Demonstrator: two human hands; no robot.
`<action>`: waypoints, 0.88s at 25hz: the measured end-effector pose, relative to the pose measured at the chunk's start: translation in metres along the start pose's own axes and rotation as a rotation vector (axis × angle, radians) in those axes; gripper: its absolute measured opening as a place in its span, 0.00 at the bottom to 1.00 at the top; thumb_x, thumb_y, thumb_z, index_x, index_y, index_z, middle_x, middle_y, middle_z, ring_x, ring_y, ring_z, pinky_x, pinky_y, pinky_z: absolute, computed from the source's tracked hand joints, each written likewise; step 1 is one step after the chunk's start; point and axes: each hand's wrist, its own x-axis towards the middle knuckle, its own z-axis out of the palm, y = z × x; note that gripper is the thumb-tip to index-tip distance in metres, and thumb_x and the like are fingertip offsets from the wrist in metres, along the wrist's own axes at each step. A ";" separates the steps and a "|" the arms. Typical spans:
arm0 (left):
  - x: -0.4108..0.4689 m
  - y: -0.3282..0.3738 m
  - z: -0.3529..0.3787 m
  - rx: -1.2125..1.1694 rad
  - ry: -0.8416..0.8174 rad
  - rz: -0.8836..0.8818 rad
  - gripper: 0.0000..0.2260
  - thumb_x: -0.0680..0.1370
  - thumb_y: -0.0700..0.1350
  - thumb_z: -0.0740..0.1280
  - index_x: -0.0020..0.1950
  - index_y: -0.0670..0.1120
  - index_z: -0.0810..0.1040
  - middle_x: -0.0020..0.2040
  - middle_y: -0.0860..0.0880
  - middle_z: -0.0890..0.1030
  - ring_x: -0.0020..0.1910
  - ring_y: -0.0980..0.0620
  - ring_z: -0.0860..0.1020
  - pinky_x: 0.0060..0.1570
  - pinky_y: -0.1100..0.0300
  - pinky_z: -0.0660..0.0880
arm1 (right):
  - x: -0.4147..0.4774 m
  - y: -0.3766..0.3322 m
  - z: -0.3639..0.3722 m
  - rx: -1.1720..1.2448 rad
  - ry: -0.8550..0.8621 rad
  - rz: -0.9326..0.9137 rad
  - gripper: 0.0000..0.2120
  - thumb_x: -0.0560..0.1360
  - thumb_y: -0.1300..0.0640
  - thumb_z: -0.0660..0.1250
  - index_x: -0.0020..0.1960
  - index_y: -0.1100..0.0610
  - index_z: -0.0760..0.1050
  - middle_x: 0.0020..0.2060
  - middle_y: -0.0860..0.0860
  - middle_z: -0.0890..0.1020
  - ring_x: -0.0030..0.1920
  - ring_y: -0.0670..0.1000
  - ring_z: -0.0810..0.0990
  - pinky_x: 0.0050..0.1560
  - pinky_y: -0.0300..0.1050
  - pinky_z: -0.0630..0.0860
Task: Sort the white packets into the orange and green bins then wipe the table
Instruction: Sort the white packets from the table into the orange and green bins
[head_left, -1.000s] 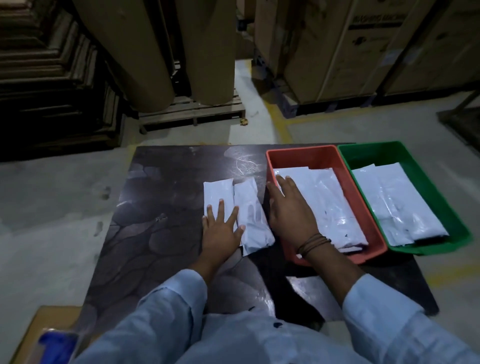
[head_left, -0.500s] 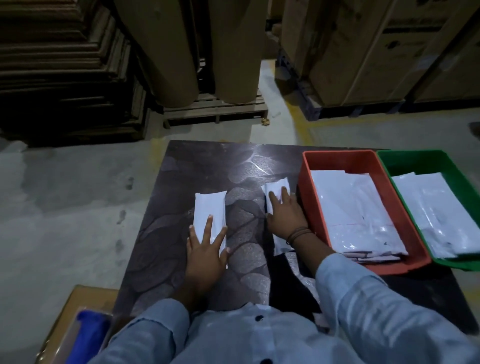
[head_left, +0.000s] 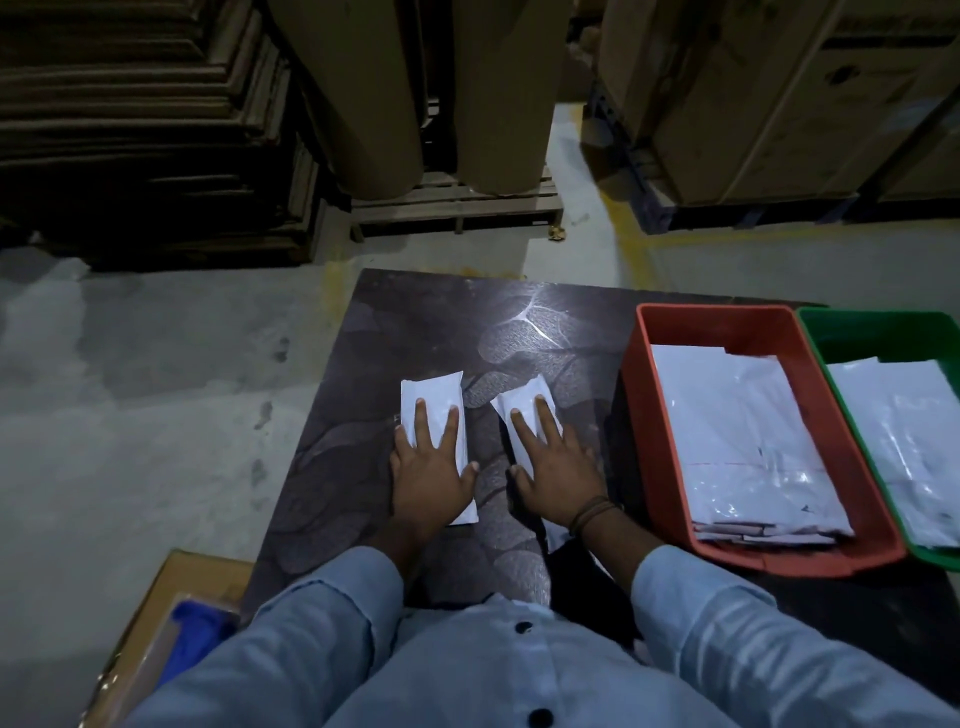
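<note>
Left hand (head_left: 428, 480) flat, fingers spread, palm down on left white packet (head_left: 434, 400); right hand (head_left: 558, 478) likewise on right packet (head_left: 522, 402), both mid-bench (head_left: 415, 322). Orange bin (head_left: 657, 415) and green bin (head_left: 883, 325) at 3 o'clock, packets inside

Dim scene; glare streak on table (head_left: 530, 317); edges bowed.

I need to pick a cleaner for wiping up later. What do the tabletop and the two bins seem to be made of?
Tabletop: probably a glossy laminate, dark with a printed leaf pattern and a sharp glare spot. Orange bin and green bin: likely moulded plastic, one solid colour each, with smooth walls and rounded rims.
</note>
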 end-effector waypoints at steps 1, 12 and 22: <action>0.001 0.000 0.002 0.028 0.017 -0.004 0.38 0.80 0.62 0.61 0.84 0.58 0.43 0.84 0.43 0.37 0.78 0.30 0.54 0.74 0.37 0.60 | 0.000 0.001 0.002 -0.016 0.006 -0.005 0.39 0.78 0.39 0.56 0.81 0.45 0.39 0.81 0.54 0.38 0.74 0.65 0.60 0.65 0.65 0.69; -0.003 0.018 -0.015 -0.044 0.150 -0.033 0.38 0.78 0.57 0.64 0.83 0.62 0.46 0.84 0.45 0.40 0.70 0.32 0.64 0.69 0.38 0.65 | -0.001 -0.004 -0.010 -0.017 0.070 -0.003 0.36 0.80 0.51 0.55 0.82 0.54 0.41 0.80 0.61 0.39 0.66 0.68 0.66 0.66 0.60 0.67; 0.011 0.110 -0.092 -0.223 0.225 0.108 0.35 0.80 0.56 0.63 0.83 0.62 0.48 0.83 0.47 0.39 0.68 0.34 0.62 0.69 0.39 0.65 | -0.023 0.023 -0.123 -0.088 0.425 0.031 0.30 0.77 0.56 0.68 0.74 0.70 0.66 0.74 0.68 0.66 0.69 0.71 0.71 0.63 0.63 0.73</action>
